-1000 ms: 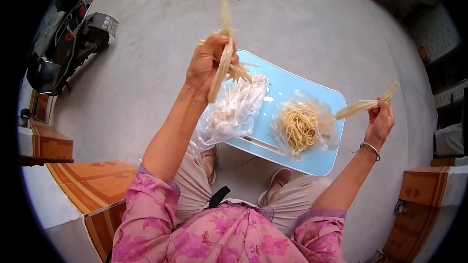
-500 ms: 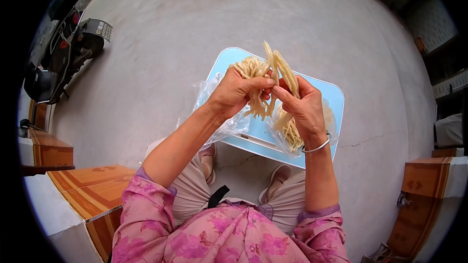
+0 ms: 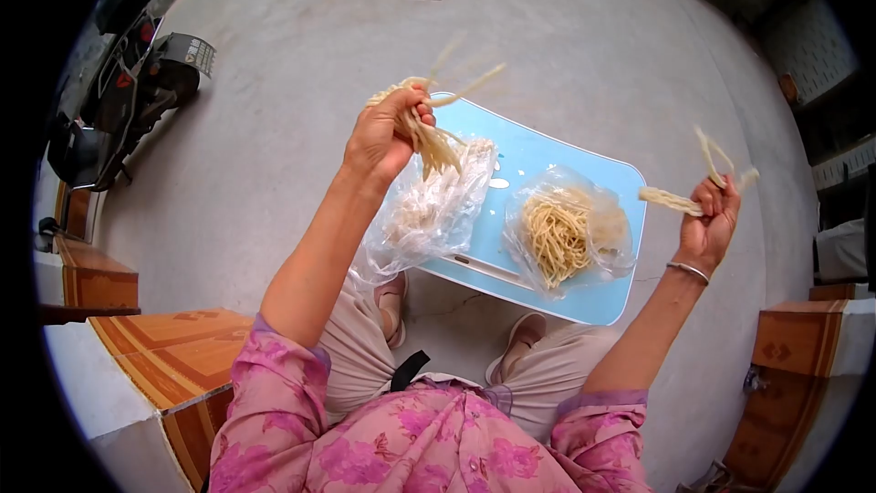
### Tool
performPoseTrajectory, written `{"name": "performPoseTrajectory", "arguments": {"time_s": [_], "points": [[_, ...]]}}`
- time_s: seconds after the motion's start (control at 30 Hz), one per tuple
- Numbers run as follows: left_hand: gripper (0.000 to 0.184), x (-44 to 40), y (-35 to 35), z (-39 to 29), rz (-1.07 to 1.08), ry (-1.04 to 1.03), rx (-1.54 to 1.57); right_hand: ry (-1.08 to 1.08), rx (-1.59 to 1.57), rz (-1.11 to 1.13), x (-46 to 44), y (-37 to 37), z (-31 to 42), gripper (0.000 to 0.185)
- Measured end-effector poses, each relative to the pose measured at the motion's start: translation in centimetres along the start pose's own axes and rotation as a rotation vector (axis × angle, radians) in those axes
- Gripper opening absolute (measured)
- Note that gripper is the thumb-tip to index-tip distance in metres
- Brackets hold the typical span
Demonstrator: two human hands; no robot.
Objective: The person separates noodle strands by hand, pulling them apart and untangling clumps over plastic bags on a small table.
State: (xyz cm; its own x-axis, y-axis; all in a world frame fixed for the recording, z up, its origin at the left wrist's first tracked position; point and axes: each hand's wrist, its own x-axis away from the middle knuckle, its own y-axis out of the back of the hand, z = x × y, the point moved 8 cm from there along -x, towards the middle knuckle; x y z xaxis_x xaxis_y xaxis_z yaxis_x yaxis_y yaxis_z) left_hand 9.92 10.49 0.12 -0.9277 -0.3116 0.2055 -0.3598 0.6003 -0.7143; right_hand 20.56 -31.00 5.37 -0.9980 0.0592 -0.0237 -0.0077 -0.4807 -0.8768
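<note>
My left hand (image 3: 381,139) is closed around a thick bunch of pale yellow noodles (image 3: 432,144), whose loose ends hang below the fist and stick out to the right. Far off to the right, past the table edge, my right hand (image 3: 712,226) grips a few noodle strands (image 3: 670,200). Some of them fan out above its fingers, blurred by motion. Between the hands, on the small blue table (image 3: 538,151), lies a clear plastic bag (image 3: 620,260) with a heap of thin noodles (image 3: 557,236) in it. Below my left hand is a crumpled clear bag (image 3: 429,219) with pale contents.
The low table stands in front of my knees on a grey concrete floor (image 3: 310,64). A parked motorbike (image 3: 137,82) is at the far left. Brown tiled steps or blocks (image 3: 173,347) flank me, with another (image 3: 789,347) on the right.
My hands were together over the table and have swung apart, the left to the left, the right far right. The noodles between them have separated, some in each hand. Both bags are now uncovered.
</note>
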Motion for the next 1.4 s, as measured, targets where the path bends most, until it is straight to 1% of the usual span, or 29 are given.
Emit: {"name": "performPoseTrajectory", "arguments": {"time_s": [0.03, 0.07, 0.13, 0.17, 0.2, 0.23, 0.27, 0.33, 0.4, 0.43, 0.53, 0.6, 0.73, 0.8, 1.0, 1.23, 1.4], "points": [[0.022, 0.0, 0.6, -0.2, -0.055, -0.012, 0.043, 0.019, 0.08, -0.004, 0.4, -0.3, 0.2, 0.009], [0.021, 0.0, 0.2, 0.2, -0.016, 0.009, 0.027, 0.041, 0.159, -0.008, 0.8, -0.5, 0.1, 0.009], [0.02, 0.6, -1.5, 1.3, 0.066, 0.053, -0.008, -0.026, 0.376, -0.024, 2.3, -2.3, -3.3, 0.011], [0.02, 0.7, -2.2, 2.1, 0.15, 0.084, -0.051, -0.098, 0.475, 0.103, 2.6, -2.4, -5.6, 0.014], [0.02, 1.1, -2.8, 2.9, 0.173, 0.117, -0.052, -0.151, 0.537, 0.11, 3.9, -3.8, -7.9, 0.012], [0.02, 1.8, -3.7, 3.7, 0.197, 0.15, -0.053, -0.264, 0.519, 0.206, 4.5, -4.0, -10.2, 0.012], [0.02, 2.3, -4.6, 4.4, 0.223, 0.181, -0.054, -0.33, 0.577, 0.207, 5.8, -4.9, -12.0, 0.011], [0.016, 3.1, -5.5, 5.4, 0.253, 0.231, -0.092, -0.453, 0.589, 0.195, 7.7, -5.7, -14.8, 0.01], [0.012, 3.7, -6.0, 6.1, 0.247, 0.267, -0.111, -0.557, 0.565, 0.257, 8.7, -5.9, -16.5, 0.013], [0.013, 4.0, -6.1, 6.3, 0.246, 0.284, -0.133, -0.566, 0.589, 0.266, 9.0, -5.9, -16.7, 0.014], [0.012, 4.4, -6.6, 7.0, 0.339, 0.307, -0.143, -0.583, 0.673, 0.295, 9.5, -6.0, -17.1, 0.017], [0.013, 4.5, -6.4, 7.2, 0.322, 0.301, -0.164, -0.584, 0.742, 0.316, 9.8, -6.0, -17.2, 0.02], [0.014, 4.6, -6.1, 7.0, 0.28, 0.273, -0.236, -0.508, 0.881, 0.313, 9.9, -6.6, -16.7, 0.018], [0.015, 4.5, -6.1, 7.0, 0.297, 0.261, -0.272, -0.495, 0.919, 0.332, 9.8, -6.5, -16.8, 0.017], [0.014, 4.5, -6.1, 7.1, 0.345, 0.266, -0.319, -0.535, 0.954, 0.343, 9.9, -6.0, -17.1, 0.017], [0.013, 4.6, -6.3, 7.3, 0.331, 0.272, -0.33, -0.463, 1.022, 0.372, 10.0, -6.6, -16.6, 0.013], [0.01, 4.4, -6.1, 7.4, 0.299, 0.207, -0.401, -0.41, 1.082, 0.39, 9.9, -6.3, -16.7, 0.013]]}}
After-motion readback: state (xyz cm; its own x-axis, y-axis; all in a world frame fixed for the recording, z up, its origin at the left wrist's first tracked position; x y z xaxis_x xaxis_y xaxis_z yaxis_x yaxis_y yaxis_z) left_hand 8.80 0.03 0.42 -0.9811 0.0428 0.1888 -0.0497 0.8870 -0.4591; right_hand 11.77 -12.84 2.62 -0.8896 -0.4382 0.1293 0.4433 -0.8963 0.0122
